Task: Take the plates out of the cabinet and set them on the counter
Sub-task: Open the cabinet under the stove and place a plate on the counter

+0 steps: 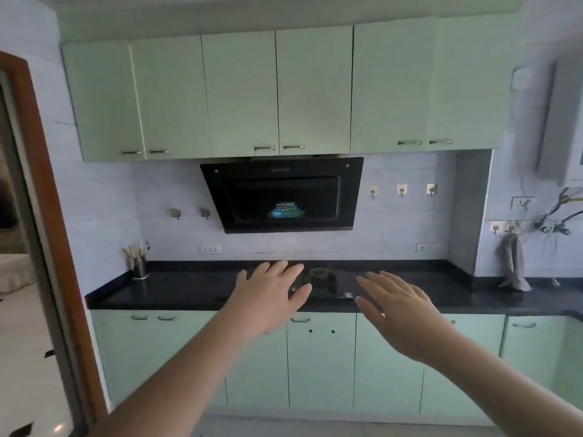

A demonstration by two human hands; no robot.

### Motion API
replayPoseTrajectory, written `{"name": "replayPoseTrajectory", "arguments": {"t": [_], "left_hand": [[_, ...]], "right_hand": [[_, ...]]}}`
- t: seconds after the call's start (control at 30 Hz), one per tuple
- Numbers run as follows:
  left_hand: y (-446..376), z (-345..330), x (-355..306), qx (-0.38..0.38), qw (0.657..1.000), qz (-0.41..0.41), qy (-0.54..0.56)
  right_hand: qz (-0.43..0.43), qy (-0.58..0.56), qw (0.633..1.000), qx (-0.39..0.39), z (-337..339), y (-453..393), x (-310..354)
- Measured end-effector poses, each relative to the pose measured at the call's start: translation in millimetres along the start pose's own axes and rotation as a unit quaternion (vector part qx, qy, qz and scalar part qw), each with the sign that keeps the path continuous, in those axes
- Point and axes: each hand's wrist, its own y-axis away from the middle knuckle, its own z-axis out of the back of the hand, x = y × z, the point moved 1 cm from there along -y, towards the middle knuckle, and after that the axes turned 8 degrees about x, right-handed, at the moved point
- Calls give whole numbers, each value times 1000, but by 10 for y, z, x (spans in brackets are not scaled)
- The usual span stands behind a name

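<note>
Both forearms reach out from the bottom of the view, and each ends in a flat, spread hand holding nothing: the left hand and the right hand, apart from each other, with fingers splayed in front of the counter.

Going left to right: a wooden door frame fills the left edge; a utensil cup stands at the counter's left end; the stove burner shows between the hands, under the black hood; a grey cloth hangs at the right.

No plates are visible. I take them to be behind one of the doors, all of which are shut, on the upper cabinets or the lower cabinets; which one cannot be told.

Risks from here, as I judge them: trying the wrong door wastes a reach. An upper door swung open at head height could hit the person. Plates pulled from a high shelf with outstretched arms could slide off a stack and break. Setting them on the burner instead of bare counter would leave them unsteady.
</note>
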Motion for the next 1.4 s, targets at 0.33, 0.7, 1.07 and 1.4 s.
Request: {"name": "replayPoseTrajectory", "arguments": {"t": [0.33, 0.7, 1.07, 1.4], "left_hand": [[-666, -666, -314, -1, 998, -57, -33], [-995, -1300, -34, 18, 999, 28, -33], [-1475, -1909, 1006, 12, 997, 72, -31], [-2360, -2731, 2163, 66, 996, 56, -4]], "right_hand": [[-35, 3, 999, 27, -371, -285, -805], [26, -21, 999, 40, -970, -1076, -1132], [104, 29, 993, 38, -1847, -2379, -491], [55, 43, 997, 33, -2535, -3340, -71]]}}
